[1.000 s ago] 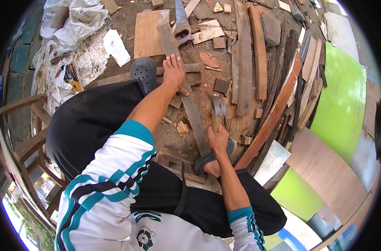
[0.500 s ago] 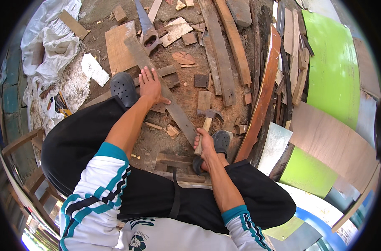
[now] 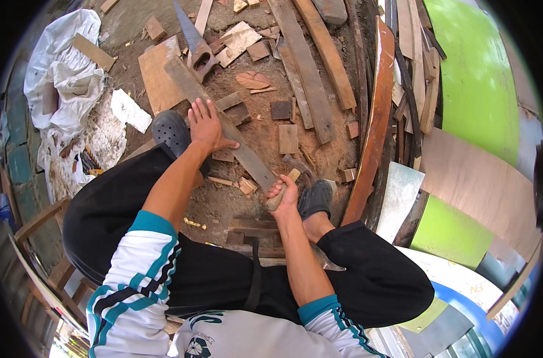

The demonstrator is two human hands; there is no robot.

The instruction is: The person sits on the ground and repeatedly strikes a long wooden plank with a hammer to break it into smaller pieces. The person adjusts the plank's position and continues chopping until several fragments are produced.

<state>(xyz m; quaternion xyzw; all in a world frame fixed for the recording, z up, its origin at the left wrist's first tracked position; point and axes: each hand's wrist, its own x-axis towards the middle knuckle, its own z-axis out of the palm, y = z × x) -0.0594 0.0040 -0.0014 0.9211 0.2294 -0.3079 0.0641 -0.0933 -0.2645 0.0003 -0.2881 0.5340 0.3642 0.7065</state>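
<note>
Left hand (image 3: 207,128): palm down on the grey-brown plank (image 3: 246,157), fingers spread and thumb stretched out toward the plank's right edge. Pressed flat, not wrapped round it.

Right hand (image 3: 283,194): fist closed round the wooden handle of the hammer (image 3: 293,174). Hammer head is past the fist, blurred, low over the dirt ground (image 3: 262,116); can't tell if it touches.

Plank lies diagonally on the ground. Near end is just beside the right fist (contact unclear); far end overlaps the right side of a wide tan board (image 3: 161,76). Handsaw (image 3: 202,59) just right of that far end, teeth on the left edge of its blade.

Left clog (image 3: 172,132) just left of the plank, right clog (image 3: 315,200) just right of the right fist. Loose offcut (image 3: 288,139) on the ground between plank and reddish timber (image 3: 373,128); dark block (image 3: 280,110) just beyond it. Green sheet (image 3: 474,71) along the ground's right edge, white sack (image 3: 62,83) by its far left corner.

Markings: shirt (image 3: 253,335) has dark teal lettering across the chest, partly lost in folds, with a dark green emblem (image 3: 198,347) and small ribbon below it. Black-and-yellow packaging (image 3: 89,162) near the ground's left edge, print too small to read. White panel (image 3: 456,275) at lower right carries a faint yellowish scrawl.
</note>
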